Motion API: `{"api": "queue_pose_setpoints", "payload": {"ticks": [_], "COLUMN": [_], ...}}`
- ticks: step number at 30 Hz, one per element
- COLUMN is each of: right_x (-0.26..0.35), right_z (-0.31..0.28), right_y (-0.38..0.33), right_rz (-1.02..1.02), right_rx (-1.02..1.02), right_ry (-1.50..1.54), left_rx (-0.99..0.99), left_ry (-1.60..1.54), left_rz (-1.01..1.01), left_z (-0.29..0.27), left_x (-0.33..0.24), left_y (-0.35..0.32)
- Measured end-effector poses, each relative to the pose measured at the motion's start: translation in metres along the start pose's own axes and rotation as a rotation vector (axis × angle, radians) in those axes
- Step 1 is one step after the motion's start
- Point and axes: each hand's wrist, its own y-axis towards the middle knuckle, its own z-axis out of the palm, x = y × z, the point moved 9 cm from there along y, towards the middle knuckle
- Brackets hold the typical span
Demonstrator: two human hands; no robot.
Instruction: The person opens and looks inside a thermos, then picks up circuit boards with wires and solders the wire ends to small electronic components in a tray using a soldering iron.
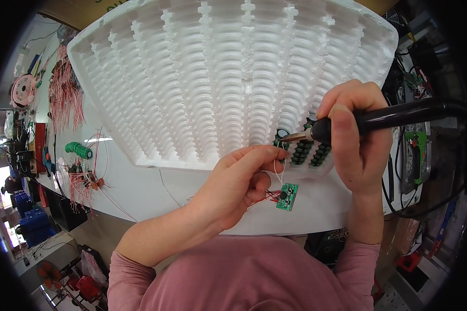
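A black-handled soldering iron (389, 118) is gripped in my right hand (355, 135), fingers wrapped round the handle. Its metal tip points left and meets a small round green-edged part (282, 133) with a pale centre, at the near right of a white foam tray (207, 83). Pinched in my left hand (238, 173) is a thin white wire (276, 168), its upper end close to the iron's tip. Below those fingers a small green circuit board (287, 197) with a black round component lies at the ends of white and red wires. Whether the tip touches the wire is too small to tell.
More green parts (301, 153) stand in rows in the tray's near right slots. On the left of the white table sit a row of green coil-like parts (79, 150), bundled red wires (65, 93) and wired boards (85, 179). The iron's black cable (454, 193) loops at the right.
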Motion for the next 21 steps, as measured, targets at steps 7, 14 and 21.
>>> {"api": "queue_pose_setpoints", "payload": {"ticks": [7,14,21], "right_x": [-0.0005,0.0011,0.0011], "right_z": [0.0017,-0.0007,0.0010], "right_y": [0.0007,0.0005,-0.0003], "right_rz": [-0.001,-0.006,-0.019], "right_rx": [0.017,0.012,0.004], "right_ry": [0.008,0.012,-0.013], "left_rx": [-0.010,-0.003,-0.005], "left_ry": [0.008,0.014,0.015], "left_rz": [-0.006,-0.017,-0.012], "left_z": [-0.0025,-0.0004,-0.0011], "left_x": [-0.0003,0.0001,0.0001], "left_y": [-0.0005,-0.0006,-0.0004]}}
